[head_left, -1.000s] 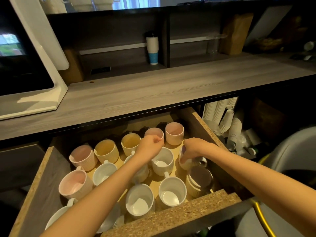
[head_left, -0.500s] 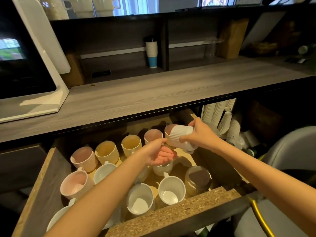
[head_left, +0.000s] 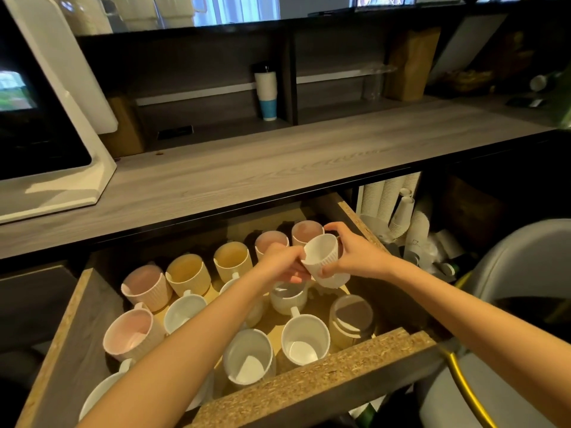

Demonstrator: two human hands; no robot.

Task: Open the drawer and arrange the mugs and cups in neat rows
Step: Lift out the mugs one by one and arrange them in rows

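Dim warm light is falling into the drawer point(head_left: 312, 393); corners are going black. Wide-angle bending is curving the surface point(head_left: 278, 168) edge, detail smearing softly.

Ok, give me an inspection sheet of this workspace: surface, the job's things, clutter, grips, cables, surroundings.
Surface: grey wood-grain counter, bare in the middle; open drawer below it.
Job's things: pink, yellow and white mugs upright in the drawer, back row roughly lined up; a white ribbed cup is held above them, tilted.
Clutter: a dark glass jar among the mugs.
Grips: left hand and right hand both on the white ribbed cup.
Cables: a yellow hose at lower right.
Surroundings: white appliance at left, paper cup stacks at right, tumbler on the shelf.
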